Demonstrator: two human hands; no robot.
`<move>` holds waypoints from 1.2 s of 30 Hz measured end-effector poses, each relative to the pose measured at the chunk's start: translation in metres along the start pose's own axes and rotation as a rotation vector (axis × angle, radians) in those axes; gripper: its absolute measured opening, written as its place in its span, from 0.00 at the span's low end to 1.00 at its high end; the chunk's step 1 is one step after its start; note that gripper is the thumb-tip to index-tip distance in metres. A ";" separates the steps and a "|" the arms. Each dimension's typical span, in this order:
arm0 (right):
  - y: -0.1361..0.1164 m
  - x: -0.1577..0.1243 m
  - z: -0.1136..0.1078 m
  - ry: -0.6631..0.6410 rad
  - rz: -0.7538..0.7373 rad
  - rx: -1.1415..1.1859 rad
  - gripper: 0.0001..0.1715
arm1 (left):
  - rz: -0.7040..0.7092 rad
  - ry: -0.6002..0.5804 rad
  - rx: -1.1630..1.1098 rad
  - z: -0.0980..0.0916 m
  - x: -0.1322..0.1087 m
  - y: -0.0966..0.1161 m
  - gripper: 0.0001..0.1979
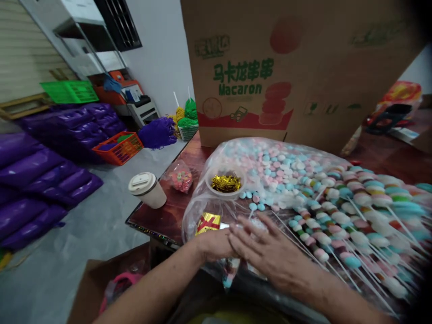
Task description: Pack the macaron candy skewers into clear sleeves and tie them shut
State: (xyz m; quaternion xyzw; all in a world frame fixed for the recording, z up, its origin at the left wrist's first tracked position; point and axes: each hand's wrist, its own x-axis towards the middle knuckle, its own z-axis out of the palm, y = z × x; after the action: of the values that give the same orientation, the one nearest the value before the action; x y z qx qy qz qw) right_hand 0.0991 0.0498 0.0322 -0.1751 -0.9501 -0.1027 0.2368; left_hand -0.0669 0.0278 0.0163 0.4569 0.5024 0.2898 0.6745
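Observation:
My right hand point(261, 247) lies palm down at the table's front edge, its fingers stretched out toward the left. It overlaps my left hand point(218, 243), whose fingers are mostly hidden behind it. Below the two hands hangs a marshmallow skewer point(229, 272) in a clear wrapper; whether either hand grips it is hidden. A yellow and red packet point(208, 222) lies just beyond my left wrist. Further back, a white bowl point(225, 193) contains gold twist ties point(226, 183). Several marshmallow skewers point(340, 218) are heaped to the right of my right hand.
A clear plastic bag of loose marshmallows point(280, 164) lies before a tall cardboard box point(243, 117). At the table's left edge stand a lidded cup point(148, 191) and a bag of small candies point(180, 177). An open carton point(87, 288) sits below left, near purple packages point(37, 180).

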 end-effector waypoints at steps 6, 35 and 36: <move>-0.013 -0.001 0.028 -0.185 -0.065 -0.043 0.13 | -0.096 -0.579 0.286 -0.027 -0.002 0.023 0.12; 0.107 0.108 0.074 -0.404 0.636 0.563 0.17 | 0.066 0.475 -0.696 -0.068 0.001 -0.002 0.16; 0.090 0.099 0.067 -0.373 0.644 0.620 0.18 | 0.076 0.441 -0.702 -0.065 0.003 0.000 0.16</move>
State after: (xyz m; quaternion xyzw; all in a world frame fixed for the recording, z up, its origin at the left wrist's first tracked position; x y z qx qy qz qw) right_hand 0.0239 0.1793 0.0327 -0.3972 -0.8596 0.2968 0.1233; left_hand -0.1269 0.0516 0.0099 0.1445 0.4882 0.5589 0.6545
